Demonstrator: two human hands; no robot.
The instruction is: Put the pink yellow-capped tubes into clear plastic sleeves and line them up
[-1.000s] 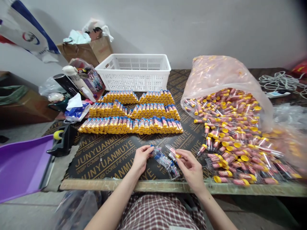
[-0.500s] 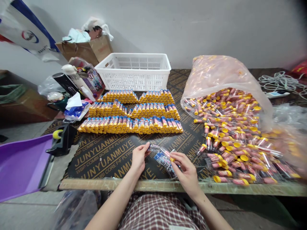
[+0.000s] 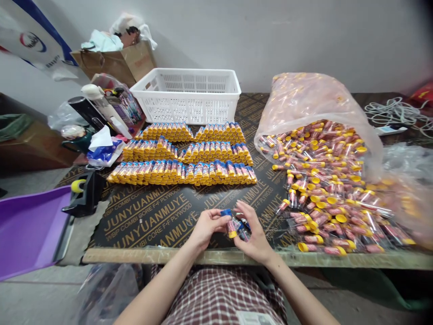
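My left hand (image 3: 208, 229) and my right hand (image 3: 253, 234) meet above a black printed plywood board (image 3: 145, 221), both gripping a small bundle of transparent tubes (image 3: 237, 228). One yellow-capped tube with pinkish contents (image 3: 232, 228) shows between my fingers, and a blue-topped piece sits beside it. My fingers hide much of the bundle. Neat rows of blue-labelled, yellow-capped tubes (image 3: 182, 174) lie beyond my hands. To the right, loose tubes (image 3: 324, 189) spill from a large pinkish plastic sack (image 3: 304, 99).
A white plastic basket (image 3: 186, 97) stands at the board's far edge. A black tape dispenser (image 3: 84, 194) and purple tray (image 3: 30, 230) sit left, near a cardboard box (image 3: 115, 61) and assorted clutter. A white cord (image 3: 399, 110) lies far right.
My hands have moved closer together, and the bundle has gathered between them. The strip of tubes that lay across the board's near side is no longer spread out.
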